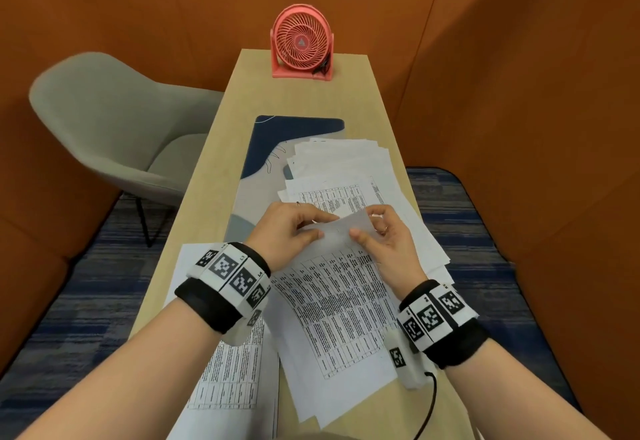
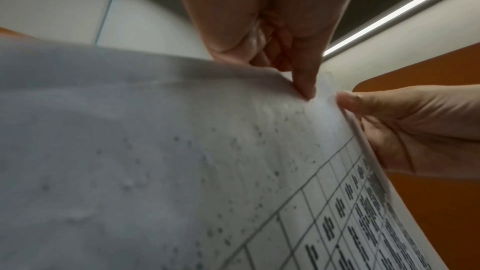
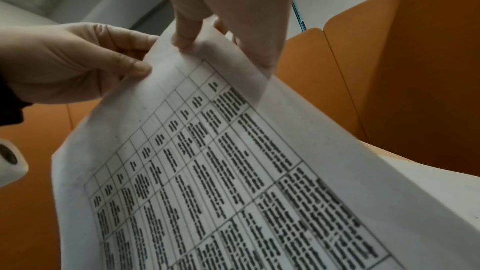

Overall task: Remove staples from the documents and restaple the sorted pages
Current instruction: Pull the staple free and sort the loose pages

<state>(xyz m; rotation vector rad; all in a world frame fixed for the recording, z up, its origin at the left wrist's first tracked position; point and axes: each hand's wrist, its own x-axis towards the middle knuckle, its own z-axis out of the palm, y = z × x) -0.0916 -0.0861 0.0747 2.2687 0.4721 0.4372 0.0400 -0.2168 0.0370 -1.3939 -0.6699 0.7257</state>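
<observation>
A stapled document of printed tables is lifted at its far corner above the wooden table. My left hand pinches that corner from the left, and my right hand pinches it from the right, so the top sheet curls up between them. The left wrist view has my left hand pressing a fingertip on the document, with the right hand gripping its edge. Seen from the right wrist, my right hand and left hand hold the document. No staple shows.
A loose pile of papers lies behind my hands on a blue and grey desk mat. Another printed document lies at the near left. A pink fan stands at the far end. A grey chair is left of the table.
</observation>
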